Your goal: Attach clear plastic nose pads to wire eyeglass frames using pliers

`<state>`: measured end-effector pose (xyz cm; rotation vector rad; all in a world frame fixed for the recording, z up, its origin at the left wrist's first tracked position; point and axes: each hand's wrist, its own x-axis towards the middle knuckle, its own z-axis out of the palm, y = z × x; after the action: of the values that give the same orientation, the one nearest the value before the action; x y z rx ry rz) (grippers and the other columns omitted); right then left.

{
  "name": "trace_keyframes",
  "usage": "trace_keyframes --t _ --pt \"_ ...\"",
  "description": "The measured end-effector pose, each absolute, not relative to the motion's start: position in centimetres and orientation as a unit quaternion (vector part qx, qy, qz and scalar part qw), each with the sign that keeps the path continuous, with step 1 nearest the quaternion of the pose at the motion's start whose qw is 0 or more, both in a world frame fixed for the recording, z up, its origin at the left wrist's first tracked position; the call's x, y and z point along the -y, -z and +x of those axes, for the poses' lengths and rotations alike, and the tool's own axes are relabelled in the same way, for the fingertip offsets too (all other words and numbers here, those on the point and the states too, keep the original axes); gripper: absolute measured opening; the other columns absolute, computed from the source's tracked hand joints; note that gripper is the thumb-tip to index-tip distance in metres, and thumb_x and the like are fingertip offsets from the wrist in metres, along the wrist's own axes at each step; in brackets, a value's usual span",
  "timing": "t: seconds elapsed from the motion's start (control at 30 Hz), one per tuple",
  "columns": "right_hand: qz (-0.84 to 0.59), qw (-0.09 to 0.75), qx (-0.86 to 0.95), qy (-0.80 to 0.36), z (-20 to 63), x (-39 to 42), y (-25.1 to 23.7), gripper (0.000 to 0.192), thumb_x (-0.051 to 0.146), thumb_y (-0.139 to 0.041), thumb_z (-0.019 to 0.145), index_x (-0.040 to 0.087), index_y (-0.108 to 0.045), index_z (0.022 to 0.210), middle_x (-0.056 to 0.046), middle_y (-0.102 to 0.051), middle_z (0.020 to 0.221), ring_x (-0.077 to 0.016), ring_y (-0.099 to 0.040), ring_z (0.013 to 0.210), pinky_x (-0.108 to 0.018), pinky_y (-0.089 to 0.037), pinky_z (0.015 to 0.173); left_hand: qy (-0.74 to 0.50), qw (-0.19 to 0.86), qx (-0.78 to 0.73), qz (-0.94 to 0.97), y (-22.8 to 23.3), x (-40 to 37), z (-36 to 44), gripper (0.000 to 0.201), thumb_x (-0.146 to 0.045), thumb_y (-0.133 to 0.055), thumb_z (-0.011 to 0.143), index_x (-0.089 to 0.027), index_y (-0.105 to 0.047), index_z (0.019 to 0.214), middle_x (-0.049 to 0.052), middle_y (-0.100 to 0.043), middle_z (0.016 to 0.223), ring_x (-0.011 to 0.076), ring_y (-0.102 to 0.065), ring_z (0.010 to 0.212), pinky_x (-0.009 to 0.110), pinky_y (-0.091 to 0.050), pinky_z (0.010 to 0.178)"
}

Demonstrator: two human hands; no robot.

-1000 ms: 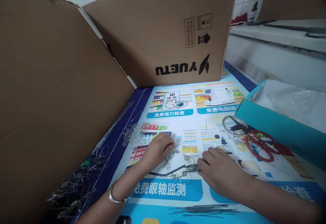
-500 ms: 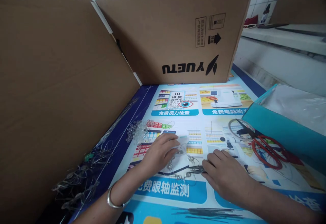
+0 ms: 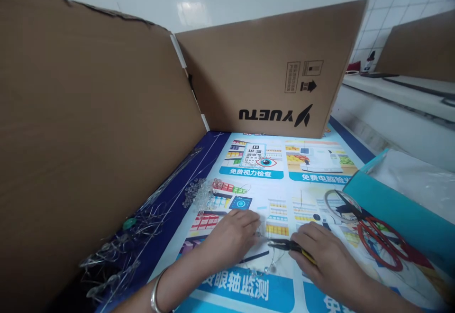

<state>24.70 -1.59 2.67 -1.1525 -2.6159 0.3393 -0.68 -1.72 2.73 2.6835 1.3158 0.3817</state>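
Note:
My right hand [image 3: 320,251] is wrapped round a pair of pliers [image 3: 282,244] with dark jaws and a partly yellow handle, the jaws pointing left. Close to their tips, my left hand [image 3: 234,237] is closed in a pinch on a thin beaded wire [image 3: 267,269]. Clear round beads hang from this wire below the pliers, over the printed sheet. The fingertips of my left hand are partly hidden, and whether the jaws grip the wire is too small to tell. A silver bangle [image 3: 154,294] circles my left wrist.
Loose clear beads [image 3: 201,192] are heaped beyond my left hand. Several tangled wire pieces [image 3: 124,251] lie along the left cardboard panel [image 3: 106,114]. Red-handled scissors [image 3: 382,242] and a wire ring [image 3: 332,206] lie at right, beside a teal box [image 3: 398,206].
My left hand's fingers have drawn together into a pinch near the pliers. The pliers have been raised off the beads on the sheet. The view has tilted upward.

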Motion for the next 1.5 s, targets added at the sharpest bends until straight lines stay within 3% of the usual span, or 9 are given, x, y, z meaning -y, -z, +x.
trace_keyframes --t 0.13,0.3,0.57,1.1,1.5 --pt "-0.399 0.13 0.905 -0.069 23.8 -0.9 -3.4 0.02 0.032 -0.041 0.088 0.02 -0.057 0.094 -0.007 -0.054 0.089 -0.0212 -0.046 0.086 -0.034 -0.035 0.074 -0.095 0.087 -0.458 0.88 -3.9 2.9 -0.4 0.051 -0.046 -0.049 0.084 -0.018 -0.044 0.125 0.008 -0.05 0.127 0.0241 -0.044 0.117 0.039 -0.033 0.098" --pt "-0.417 0.078 0.906 0.009 20.3 -4.4 -4.8 0.025 0.035 -0.041 0.088 0.019 -0.06 0.086 -0.006 -0.056 0.083 -0.0206 -0.049 0.086 -0.032 -0.034 0.076 -0.045 0.111 -0.467 0.876 -4.0 4.0 -0.3 0.078 -0.067 -0.029 0.082 -0.012 -0.028 0.137 0.015 -0.03 0.142 0.0313 -0.028 0.129 0.045 -0.024 0.104" --pt "-0.426 0.035 0.902 0.062 16.1 -8.8 -4.8 0.03 0.039 -0.041 0.086 0.017 -0.062 0.086 -0.009 -0.059 0.085 -0.0228 -0.051 0.086 -0.032 -0.034 0.074 -0.035 0.144 -0.476 0.867 -2.9 4.3 0.1 0.08 -0.066 -0.015 0.084 -0.011 -0.01 0.142 0.014 -0.011 0.148 0.032 -0.009 0.135 0.047 -0.013 0.108" --pt "-0.434 -0.023 0.896 0.093 14.2 -9.2 -4.6 0.03 0.038 -0.041 0.088 0.018 -0.063 0.091 -0.009 -0.062 0.087 -0.0202 -0.055 0.086 -0.027 -0.037 0.068 -0.043 0.116 -0.506 0.854 -2.9 4.4 0.9 0.076 -0.061 -0.019 0.087 -0.007 -0.019 0.14 0.017 -0.019 0.145 0.0325 -0.014 0.134 0.048 -0.017 0.107" --pt "-0.479 -0.027 0.872 0.095 23.3 -5.3 -4.8 0.03 0.037 -0.04 0.089 0.019 -0.063 0.084 -0.007 -0.061 0.081 -0.021 -0.055 0.084 -0.028 -0.035 0.068 -0.065 0.092 -0.52 0.846 -1.9 4.5 0.9 0.072 -0.061 -0.025 0.086 -0.013 -0.022 0.14 0.013 -0.022 0.145 0.0297 -0.02 0.133 0.045 -0.02 0.107"
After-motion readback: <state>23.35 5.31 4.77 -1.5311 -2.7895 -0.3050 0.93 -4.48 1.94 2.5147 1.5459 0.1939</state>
